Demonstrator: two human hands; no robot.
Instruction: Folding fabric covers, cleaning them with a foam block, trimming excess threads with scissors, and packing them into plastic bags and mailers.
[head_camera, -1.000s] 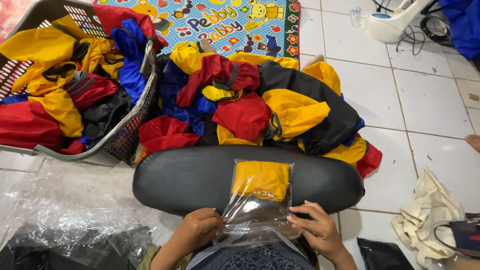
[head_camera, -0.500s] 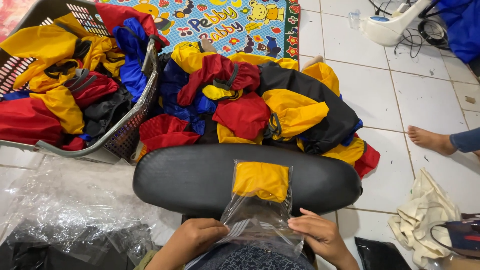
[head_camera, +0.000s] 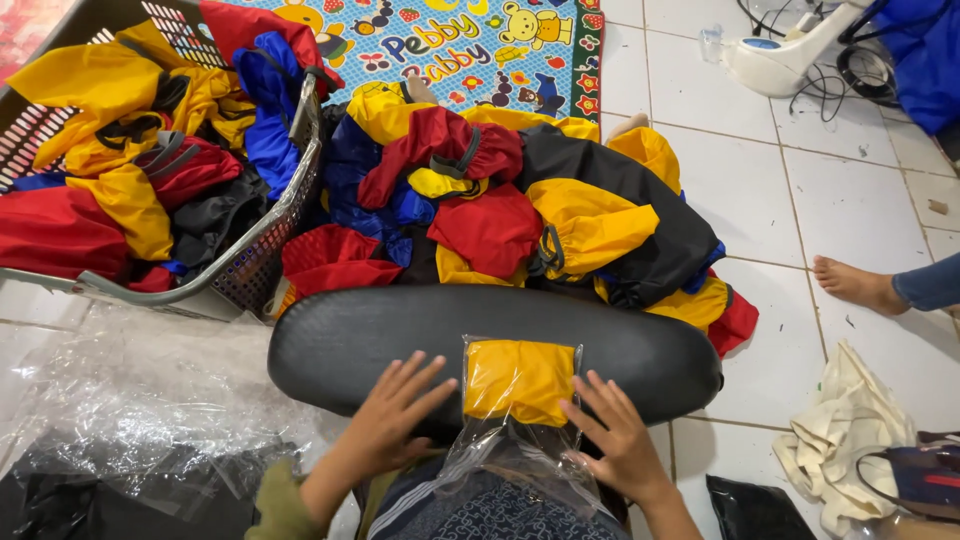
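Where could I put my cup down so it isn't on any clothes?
The white floor tiles between the clothes pile and another person's bare foot are bare. The black cushion has free room left of the left hand, and right of the right hand. The basket and pile are crowded.

one head-worn camera looks steeply down, close over the black cushion (head_camera: 480, 350), floor tiles (head_camera: 800, 200) beyond.

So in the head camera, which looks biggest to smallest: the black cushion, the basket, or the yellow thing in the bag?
1. Black cushion and basket: too close to call, basket is cut off.
2. Yellow folded cloth in its clear bag: smallest.
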